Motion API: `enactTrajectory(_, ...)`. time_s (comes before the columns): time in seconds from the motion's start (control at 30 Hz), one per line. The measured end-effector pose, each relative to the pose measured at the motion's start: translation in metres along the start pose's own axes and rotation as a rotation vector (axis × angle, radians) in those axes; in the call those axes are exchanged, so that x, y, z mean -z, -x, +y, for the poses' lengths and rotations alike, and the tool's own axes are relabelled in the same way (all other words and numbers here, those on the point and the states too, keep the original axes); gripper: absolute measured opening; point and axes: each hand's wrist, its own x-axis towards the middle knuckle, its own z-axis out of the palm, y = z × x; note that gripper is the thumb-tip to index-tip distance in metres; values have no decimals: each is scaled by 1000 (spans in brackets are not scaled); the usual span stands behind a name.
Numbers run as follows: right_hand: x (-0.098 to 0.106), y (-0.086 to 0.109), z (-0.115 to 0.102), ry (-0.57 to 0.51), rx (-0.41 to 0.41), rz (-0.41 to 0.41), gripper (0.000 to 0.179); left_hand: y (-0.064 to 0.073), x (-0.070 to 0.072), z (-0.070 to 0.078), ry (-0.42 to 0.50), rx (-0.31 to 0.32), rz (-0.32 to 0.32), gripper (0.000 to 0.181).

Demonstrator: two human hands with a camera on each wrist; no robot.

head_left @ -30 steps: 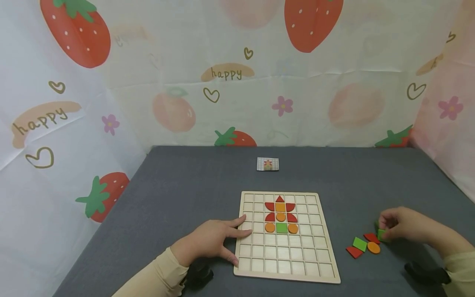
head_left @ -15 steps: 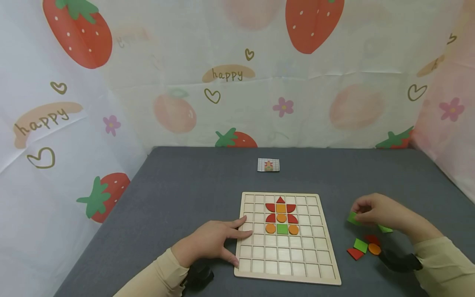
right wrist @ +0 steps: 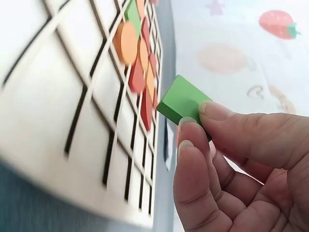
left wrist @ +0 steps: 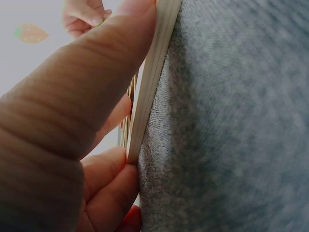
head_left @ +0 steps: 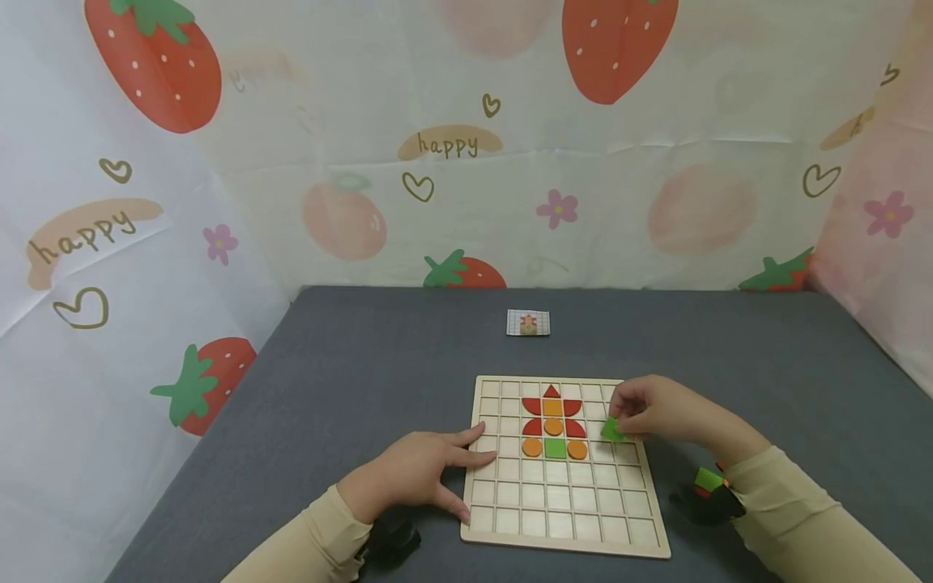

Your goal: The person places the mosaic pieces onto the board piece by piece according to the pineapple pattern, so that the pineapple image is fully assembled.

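Note:
Between thumb and fingertips my right hand (head_left: 674,417) pinches a green square tile (right wrist: 186,96), held over the right side of the wooden grid board (head_left: 564,546). My left hand (head_left: 411,474), fingers spread, rests along the board's left edge; the left wrist view has the thumb (left wrist: 91,72) and fingers against the board's side. On the grid lie a red triangle (head_left: 551,392), several red rounded pieces (head_left: 532,406), an orange square (head_left: 552,407), several orange discs (head_left: 532,447) and a green square (head_left: 555,448).
A small printed card (head_left: 528,322) lies behind the board on the dark grey tabletop (head_left: 379,348). Right of the board, loose tiles, including a green one (head_left: 709,479), are partly hidden by my right wrist. A strawberry-print cloth (head_left: 466,202) hangs around the table.
My right hand has picked a green square from the loose tiles and carried it left over the board. The left hand stays at the board's edge.

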Motion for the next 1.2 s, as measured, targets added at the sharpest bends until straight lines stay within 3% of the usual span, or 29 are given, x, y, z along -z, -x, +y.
enactTrajectory(0.27, -19, -14, -15, 33, 89, -52, 4, 0, 1, 2, 2, 4, -9, 80)
enactTrajectory(0.53, -43, -24, -26, -21, 115, -70, 7, 1, 3, 3, -2, -1, -10, 80)
enactTrajectory(1.2, -78, -42, -51, 141, 184, -42, 16, 0, 3, 1, -14, -24, 9, 79)
